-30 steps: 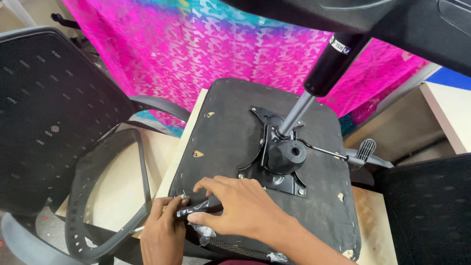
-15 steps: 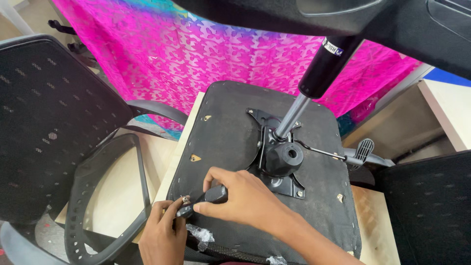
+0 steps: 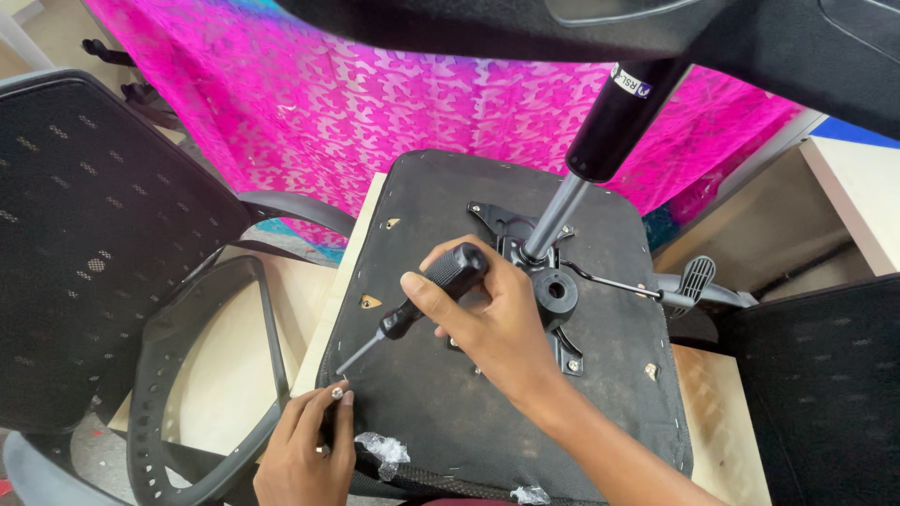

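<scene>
Screwdriver (image 3: 417, 305), black-handled with slim steel shaft, tilted over seat underside (image 3: 487, 412).

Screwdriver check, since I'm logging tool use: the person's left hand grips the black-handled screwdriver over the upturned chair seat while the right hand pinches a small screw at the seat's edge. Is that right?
Not quite: the hands are swapped. In the head view the right hand grips the black-handled screwdriver over the upturned chair seat, and the left hand pinches the small screw at the seat's edge.
</scene>
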